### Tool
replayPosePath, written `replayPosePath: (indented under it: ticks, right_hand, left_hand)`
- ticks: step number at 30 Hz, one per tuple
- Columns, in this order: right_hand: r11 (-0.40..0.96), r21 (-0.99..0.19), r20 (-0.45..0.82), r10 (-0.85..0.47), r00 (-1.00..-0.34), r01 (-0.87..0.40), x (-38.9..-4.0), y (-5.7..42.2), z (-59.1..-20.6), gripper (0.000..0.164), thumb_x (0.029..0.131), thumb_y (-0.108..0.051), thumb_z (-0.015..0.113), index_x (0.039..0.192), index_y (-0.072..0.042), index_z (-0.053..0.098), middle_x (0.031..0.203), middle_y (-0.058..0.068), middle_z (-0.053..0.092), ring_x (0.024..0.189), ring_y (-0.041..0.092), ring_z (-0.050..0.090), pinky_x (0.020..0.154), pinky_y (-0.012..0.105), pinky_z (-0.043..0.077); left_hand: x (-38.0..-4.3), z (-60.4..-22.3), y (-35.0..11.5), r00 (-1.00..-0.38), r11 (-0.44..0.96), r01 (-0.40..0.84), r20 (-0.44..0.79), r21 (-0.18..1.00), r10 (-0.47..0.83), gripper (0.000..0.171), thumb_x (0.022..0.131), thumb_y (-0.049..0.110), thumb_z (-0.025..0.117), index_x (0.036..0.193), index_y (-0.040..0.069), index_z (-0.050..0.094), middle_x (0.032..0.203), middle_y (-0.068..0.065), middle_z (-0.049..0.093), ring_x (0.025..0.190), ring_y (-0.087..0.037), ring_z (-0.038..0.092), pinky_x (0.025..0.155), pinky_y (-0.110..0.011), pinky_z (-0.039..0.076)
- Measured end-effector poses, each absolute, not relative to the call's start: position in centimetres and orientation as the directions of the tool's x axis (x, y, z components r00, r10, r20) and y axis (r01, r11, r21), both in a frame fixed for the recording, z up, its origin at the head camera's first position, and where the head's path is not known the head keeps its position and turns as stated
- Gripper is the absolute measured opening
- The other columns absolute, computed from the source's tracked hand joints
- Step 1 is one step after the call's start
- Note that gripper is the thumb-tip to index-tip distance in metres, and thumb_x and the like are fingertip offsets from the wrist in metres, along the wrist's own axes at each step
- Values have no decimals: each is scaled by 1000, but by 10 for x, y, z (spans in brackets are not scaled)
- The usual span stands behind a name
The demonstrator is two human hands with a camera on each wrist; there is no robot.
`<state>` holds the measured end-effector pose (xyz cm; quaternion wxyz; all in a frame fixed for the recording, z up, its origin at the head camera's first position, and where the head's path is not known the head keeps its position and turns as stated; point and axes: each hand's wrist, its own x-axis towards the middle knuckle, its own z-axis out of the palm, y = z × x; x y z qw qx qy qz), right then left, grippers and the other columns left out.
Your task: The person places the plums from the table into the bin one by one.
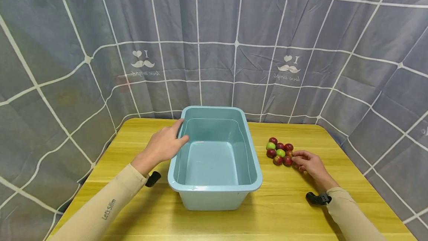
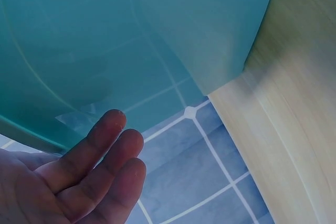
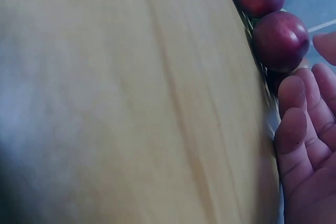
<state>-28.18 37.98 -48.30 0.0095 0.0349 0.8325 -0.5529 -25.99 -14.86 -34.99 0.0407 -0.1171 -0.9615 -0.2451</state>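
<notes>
A light blue plastic tub (image 1: pixel 212 166) with nothing in it stands on the table. My left hand (image 1: pixel 164 142) is at its left rim, thumb over the edge and index finger along it; in the left wrist view, the other fingers (image 2: pixel 113 153) extend loosely outside the tub wall. To the right lies a cluster of dark red plums (image 1: pixel 271 153) and a couple of green fruits (image 1: pixel 280 153). My right hand (image 1: pixel 309 164) is at the cluster's right edge, fingers loosely bent beside a dark red plum (image 3: pixel 281 41). Whether the fingertips touch it is hard to tell.
The yellow wood-grain table (image 1: pixel 287 215) carries the tub and fruit. A grey curtain (image 1: pixel 217 62) with white grid lines hangs behind and along both sides. Black bands with dark devices (image 1: pixel 317 198) are worn at both wrists.
</notes>
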Motion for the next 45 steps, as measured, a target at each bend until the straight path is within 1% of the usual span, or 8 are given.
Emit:
replayPosePath:
  ticks: [5, 8, 12, 19, 24, 29, 36, 45]
  right_hand:
    - [459, -887, -34, 27, -999, 42, -281, 381, -484, 43, 93, -28, 73, 118, 4, 60, 79, -2, 63, 63, 12, 56, 56, 28, 47]
    - [482, -875, -27, 10, -1000, 29, -281, 383, -485, 44, 93, -31, 73, 117, 3, 60, 79, 4, 62, 63, 14, 55, 56, 29, 48]
    - [486, -873, -38, 2, -999, 34, -280, 383, -487, 45, 93, -34, 73, 118, 1, 62, 82, 6, 62, 66, 16, 56, 58, 30, 47]
    - [519, -854, -65, -30, -997, 40, -282, 377, -482, 45, 90, -34, 76, 112, 2, 60, 80, 6, 61, 67, 17, 57, 59, 30, 50]
    - [553, -833, -58, -31, -998, 31, -286, 375, -482, 41, 87, -32, 79, 102, 0, 59, 74, 2, 57, 64, 16, 56, 58, 28, 46]
    - [585, -810, -52, -22, -998, 30, -285, 375, -483, 39, 87, -33, 79, 96, -2, 57, 71, 2, 54, 62, 16, 53, 56, 28, 44]
    - [567, -824, -51, -32, -998, 24, -285, 378, -482, 38, 89, -30, 77, 98, 0, 56, 73, 1, 54, 63, 15, 54, 58, 28, 47]
    - [545, -838, -48, -37, -998, 20, -285, 383, -481, 37, 90, -28, 76, 103, 2, 57, 78, 4, 57, 65, 15, 55, 58, 29, 49]
  left_hand:
    - [-260, -350, -148, -970, 852, 243, 138, 463, 201, 75, 96, 46, 45, 159, 10, 28, 125, -17, 67, 95, -28, 67, 70, -40, 51]
    - [-259, -350, -148, -970, 853, 241, 136, 463, 201, 74, 96, 46, 45, 159, 10, 28, 125, -17, 67, 95, -28, 68, 69, -40, 51]
    - [-259, -350, -149, -972, 857, 234, 128, 459, 196, 74, 96, 46, 44, 159, 10, 28, 125, -18, 67, 94, -28, 67, 68, -39, 50]
    - [-258, -349, -152, -974, 861, 225, 123, 457, 189, 73, 97, 45, 44, 159, 10, 28, 123, -18, 67, 92, -27, 67, 63, -36, 48]
    - [-258, -349, -151, -972, 861, 232, 131, 453, 193, 73, 97, 45, 45, 159, 10, 29, 122, -18, 68, 91, -27, 67, 62, -35, 48]
    - [-258, -351, -150, -972, 861, 234, 128, 452, 197, 73, 97, 46, 45, 159, 11, 28, 122, -18, 68, 90, -26, 67, 64, -36, 48]
    - [-258, -351, -149, -971, 858, 239, 138, 454, 197, 72, 97, 45, 45, 158, 11, 29, 126, -18, 67, 96, -29, 68, 67, -40, 51]
    - [-258, -350, -147, -971, 860, 238, 138, 451, 196, 72, 96, 45, 45, 158, 12, 30, 125, -18, 67, 95, -29, 68, 67, -40, 50]
